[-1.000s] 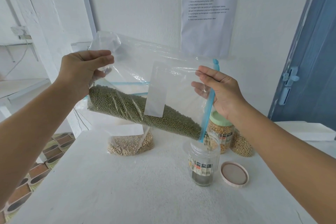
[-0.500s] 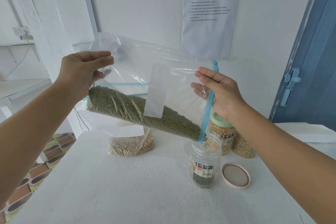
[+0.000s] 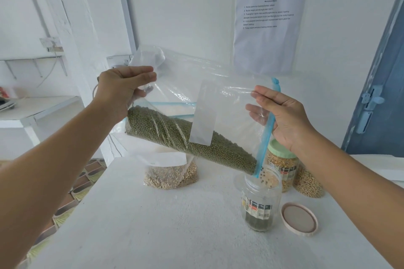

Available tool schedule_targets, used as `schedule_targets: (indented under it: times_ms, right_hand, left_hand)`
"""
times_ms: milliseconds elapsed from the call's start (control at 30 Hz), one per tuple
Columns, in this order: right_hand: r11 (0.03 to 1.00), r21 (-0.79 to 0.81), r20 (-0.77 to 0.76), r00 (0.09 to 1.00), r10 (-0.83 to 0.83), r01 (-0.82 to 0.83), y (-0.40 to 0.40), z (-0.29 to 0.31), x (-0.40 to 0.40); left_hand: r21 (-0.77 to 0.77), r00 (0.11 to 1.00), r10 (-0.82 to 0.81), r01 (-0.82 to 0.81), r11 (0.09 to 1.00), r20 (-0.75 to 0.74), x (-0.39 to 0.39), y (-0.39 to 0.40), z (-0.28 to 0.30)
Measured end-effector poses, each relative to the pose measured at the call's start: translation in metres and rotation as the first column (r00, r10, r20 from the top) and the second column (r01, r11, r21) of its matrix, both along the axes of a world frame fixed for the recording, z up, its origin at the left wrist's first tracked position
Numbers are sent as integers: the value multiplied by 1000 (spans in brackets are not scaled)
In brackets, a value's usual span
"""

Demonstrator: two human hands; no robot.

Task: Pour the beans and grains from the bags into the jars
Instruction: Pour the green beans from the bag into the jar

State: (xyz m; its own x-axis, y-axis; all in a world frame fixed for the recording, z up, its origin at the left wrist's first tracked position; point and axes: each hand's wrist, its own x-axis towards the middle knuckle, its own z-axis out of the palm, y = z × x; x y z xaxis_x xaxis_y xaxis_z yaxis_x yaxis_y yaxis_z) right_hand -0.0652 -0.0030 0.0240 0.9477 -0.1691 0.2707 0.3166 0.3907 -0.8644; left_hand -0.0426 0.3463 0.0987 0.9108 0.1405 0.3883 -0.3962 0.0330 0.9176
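Observation:
I hold a clear zip bag of green beans (image 3: pixel 188 137) tilted down to the right above the table. My left hand (image 3: pixel 122 91) grips its raised closed end. My right hand (image 3: pixel 282 116) pinches the blue zip edge at the mouth. The bag's lower corner hangs over an open clear jar (image 3: pixel 261 201), and a few beans fall into it. A thin layer of green beans lies in the jar's bottom. Its pink lid (image 3: pixel 299 218) lies flat on the table to the jar's right.
A bag of pale grains (image 3: pixel 170 176) lies on the white table (image 3: pixel 153 225) behind the held bag. A green-lidded jar of yellow kernels (image 3: pixel 283 166) and another bag of grains (image 3: pixel 308 183) stand behind the open jar. A printed sheet (image 3: pixel 269 22) hangs on the wall.
The bag stays tilted in both hands in much the same place. Beans keep dropping from its corner into the jar.

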Motion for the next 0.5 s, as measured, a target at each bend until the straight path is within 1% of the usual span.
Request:
schedule_targets:
  times_ms: [267, 500]
  right_hand:
    - [1000, 11, 4, 1000, 11, -11, 2, 1, -1]
    - [999, 36, -3, 1000, 6, -6, 2, 2, -1]
  left_hand:
    - [-23, 999, -35, 34, 999, -15, -3, 4, 0]
    - [19, 980, -196, 197, 980, -44, -10, 8, 2]
